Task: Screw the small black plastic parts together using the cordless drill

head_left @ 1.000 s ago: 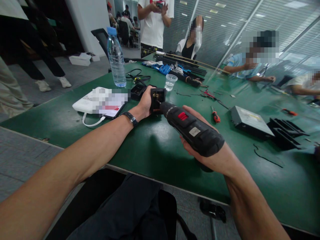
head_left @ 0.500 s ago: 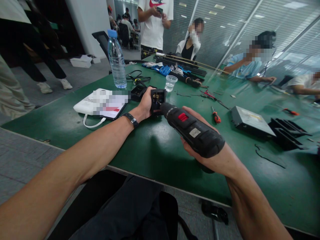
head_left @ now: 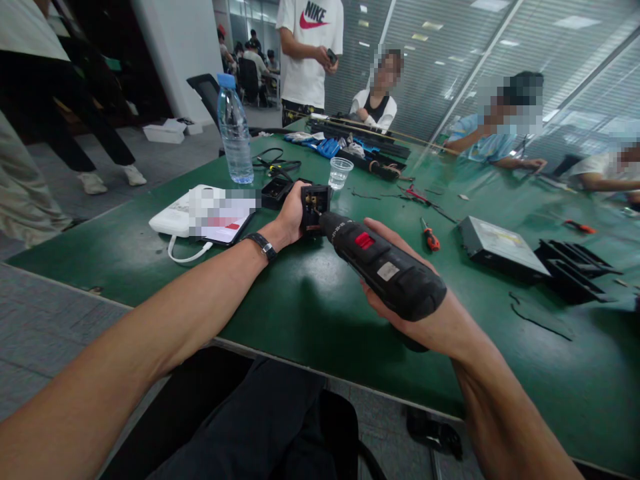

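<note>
Left hand (head_left: 290,215) stays clamped on small black part (head_left: 315,208), braced on green bench (head_left: 310,300) near its left edge. Right hand (head_left: 415,307) keeps gripping cordless driver (head_left: 383,267), tip pressed into part. Little has shifted; driving appears ongoing. Water bottle (head_left: 235,130) stands behind, toward bench's far left corner.

"NIKE" and its swoosh stand in red on a standing person's white T-shirt (head_left: 310,30). White lettering rings the drill (head_left: 385,270) near its nose, too small to read; its grey label is illegible.
</note>
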A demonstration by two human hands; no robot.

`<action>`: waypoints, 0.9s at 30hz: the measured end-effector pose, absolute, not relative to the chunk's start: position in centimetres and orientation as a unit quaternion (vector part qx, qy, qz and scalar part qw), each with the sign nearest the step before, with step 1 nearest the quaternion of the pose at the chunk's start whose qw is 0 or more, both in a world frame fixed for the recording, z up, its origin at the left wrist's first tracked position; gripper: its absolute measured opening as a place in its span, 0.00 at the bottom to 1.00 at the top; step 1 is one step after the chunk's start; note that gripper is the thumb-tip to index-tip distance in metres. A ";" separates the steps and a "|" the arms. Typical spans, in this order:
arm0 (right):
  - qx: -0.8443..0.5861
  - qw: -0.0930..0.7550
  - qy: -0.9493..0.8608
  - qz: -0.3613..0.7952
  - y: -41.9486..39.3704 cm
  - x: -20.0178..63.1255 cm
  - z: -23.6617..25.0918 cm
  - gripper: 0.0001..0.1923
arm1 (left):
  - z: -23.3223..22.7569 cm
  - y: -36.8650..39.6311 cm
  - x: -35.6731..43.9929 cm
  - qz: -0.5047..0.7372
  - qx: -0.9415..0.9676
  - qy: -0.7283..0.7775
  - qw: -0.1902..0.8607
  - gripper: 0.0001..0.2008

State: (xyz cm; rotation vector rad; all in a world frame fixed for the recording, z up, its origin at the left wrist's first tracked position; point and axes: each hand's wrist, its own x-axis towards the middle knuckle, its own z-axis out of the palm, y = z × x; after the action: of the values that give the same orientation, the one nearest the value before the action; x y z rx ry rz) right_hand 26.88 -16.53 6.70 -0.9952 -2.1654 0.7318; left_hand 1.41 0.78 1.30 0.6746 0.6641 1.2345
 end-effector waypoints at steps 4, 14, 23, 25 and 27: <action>-0.388 0.325 -0.814 0.285 -16.7 26.6 6.9 0.54 | 1.3 0.7 1.4 0.559 0.309 0.308 0.705 0.24; -0.388 0.329 -0.816 0.275 -16.9 26.6 7.2 0.54 | 1.1 0.8 1.3 0.562 0.316 0.302 0.702 0.22; -0.380 0.331 -0.811 0.296 -16.8 26.7 6.8 0.53 | 1.4 0.5 1.5 0.568 0.307 0.296 0.704 0.19; -0.382 0.335 -0.811 0.291 -16.7 26.8 6.7 0.53 | 1.4 0.5 1.5 0.566 0.302 0.304 0.704 0.19; -0.382 0.340 -0.811 0.286 -16.7 26.8 6.7 0.53 | 1.5 0.4 1.5 0.566 0.296 0.310 0.705 0.19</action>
State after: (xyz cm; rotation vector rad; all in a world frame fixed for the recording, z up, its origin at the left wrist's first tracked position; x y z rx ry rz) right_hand 26.76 -16.70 6.68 -0.9933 -2.1102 0.7436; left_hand 1.52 0.44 1.49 0.6575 0.6884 1.2574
